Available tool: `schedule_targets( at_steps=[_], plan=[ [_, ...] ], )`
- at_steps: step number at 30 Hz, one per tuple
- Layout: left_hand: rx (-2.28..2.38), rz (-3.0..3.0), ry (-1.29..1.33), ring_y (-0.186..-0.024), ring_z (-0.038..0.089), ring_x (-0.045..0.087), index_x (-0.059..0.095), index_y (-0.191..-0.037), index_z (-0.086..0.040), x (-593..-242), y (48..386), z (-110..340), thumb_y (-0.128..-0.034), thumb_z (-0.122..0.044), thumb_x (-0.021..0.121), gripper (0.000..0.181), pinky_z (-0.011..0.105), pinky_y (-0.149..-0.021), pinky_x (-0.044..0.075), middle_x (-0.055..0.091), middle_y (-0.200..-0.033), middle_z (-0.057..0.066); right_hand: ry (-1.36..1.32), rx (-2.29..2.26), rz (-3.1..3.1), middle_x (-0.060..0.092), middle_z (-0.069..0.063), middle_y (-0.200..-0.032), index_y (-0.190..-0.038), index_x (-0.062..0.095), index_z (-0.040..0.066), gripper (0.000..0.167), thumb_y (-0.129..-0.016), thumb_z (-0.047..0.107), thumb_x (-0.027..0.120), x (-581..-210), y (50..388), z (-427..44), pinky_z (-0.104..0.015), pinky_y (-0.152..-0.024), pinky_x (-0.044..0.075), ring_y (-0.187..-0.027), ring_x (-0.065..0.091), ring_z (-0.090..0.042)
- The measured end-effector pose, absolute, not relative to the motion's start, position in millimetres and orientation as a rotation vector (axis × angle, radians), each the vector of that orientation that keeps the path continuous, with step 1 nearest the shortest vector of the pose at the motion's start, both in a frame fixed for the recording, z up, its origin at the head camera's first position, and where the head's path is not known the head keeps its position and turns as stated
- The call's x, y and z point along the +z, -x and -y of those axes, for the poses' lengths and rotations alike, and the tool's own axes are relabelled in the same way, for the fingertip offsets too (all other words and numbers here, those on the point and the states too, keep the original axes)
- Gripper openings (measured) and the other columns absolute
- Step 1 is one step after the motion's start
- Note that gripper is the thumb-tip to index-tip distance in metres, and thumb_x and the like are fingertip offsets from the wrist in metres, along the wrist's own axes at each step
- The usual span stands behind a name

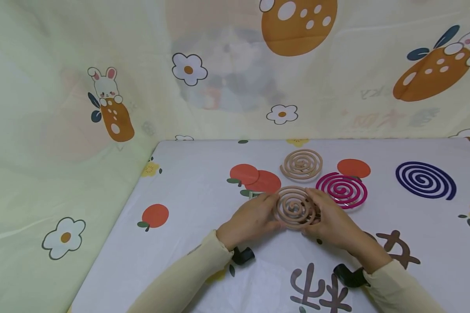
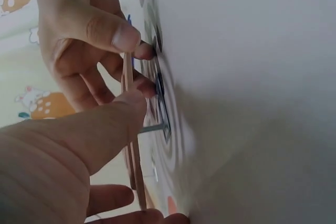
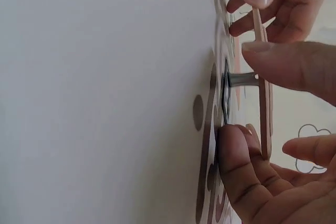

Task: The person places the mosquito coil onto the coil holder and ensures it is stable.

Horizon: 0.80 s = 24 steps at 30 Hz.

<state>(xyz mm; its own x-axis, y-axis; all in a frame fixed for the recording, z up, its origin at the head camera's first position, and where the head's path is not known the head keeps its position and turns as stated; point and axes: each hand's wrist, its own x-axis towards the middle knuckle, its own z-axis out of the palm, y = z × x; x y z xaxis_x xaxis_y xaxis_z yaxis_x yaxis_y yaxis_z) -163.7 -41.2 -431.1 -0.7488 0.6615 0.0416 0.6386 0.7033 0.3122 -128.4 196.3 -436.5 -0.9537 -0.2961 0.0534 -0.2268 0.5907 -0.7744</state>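
A tan mosquito coil (image 1: 294,208) is held level between both hands, a little above the table. My left hand (image 1: 254,217) pinches its left edge, the thumb on the near side. On the opposite edge, my right hand (image 1: 330,219) grips the coil, with fingertips reaching down toward the tabletop. Under the coil, the right wrist view shows a small metal stand (image 3: 242,79) whose upright meets the coil near its middle; its flat base lies on the table. Whether the coil is fixed on the upright I cannot tell.
Behind the hands lies another tan coil (image 1: 301,164). A magenta coil (image 1: 341,190) is just beyond the right hand, and a dark blue coil (image 1: 425,180) lies farther right. The white patterned tablecloth (image 1: 196,182) meets a printed curtain (image 1: 227,117) at the back.
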Motion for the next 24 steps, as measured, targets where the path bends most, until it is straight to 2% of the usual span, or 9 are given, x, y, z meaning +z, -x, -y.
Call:
schedule_targets(
  at_steps=[8, 17, 24],
  plan=[
    [0.467, -2.867, -0.986, -0.125, 0.022, 0.063, 0.042, -0.159, -0.004, -431, 166, 34, -0.0946, -0.04, 0.078, 0.082, 0.033, -0.104, 0.052, 0.062, -0.141, 0.012, 0.475, -1.302, -2.825, 0.047, -0.032, -0.146, -0.15, 0.043, -0.011, 0.09, -0.074, 0.001, 0.09, -438, 133, -192, -0.063, -0.101, 0.047, -0.127, 0.048, -0.045],
    [0.468, -2.88, -0.934, -0.126, 0.023, 0.064, 0.036, -0.162, -0.006, -432, 169, 30, -0.0955, -0.04, 0.077, 0.085, 0.034, -0.104, 0.053, 0.061, -0.144, 0.013, 0.381, -1.309, -2.817, 0.038, -0.035, -0.153, -0.156, 0.035, -0.011, 0.099, -0.074, 0.002, 0.089, -437, 136, -189, -0.069, -0.109, 0.039, -0.14, 0.038, -0.053],
    [0.48, -2.899, -0.912, -0.121, 0.022, 0.066, 0.044, -0.158, -0.006, -434, 171, 29, -0.0961, -0.04, 0.076, 0.078, 0.034, -0.1, 0.055, 0.063, -0.14, 0.012, 0.327, -1.295, -2.819, 0.036, -0.037, -0.155, -0.156, 0.033, -0.013, 0.1, -0.076, 0.005, 0.091, -435, 138, -185, -0.07, -0.111, 0.036, -0.141, 0.035, -0.055]
  ],
)
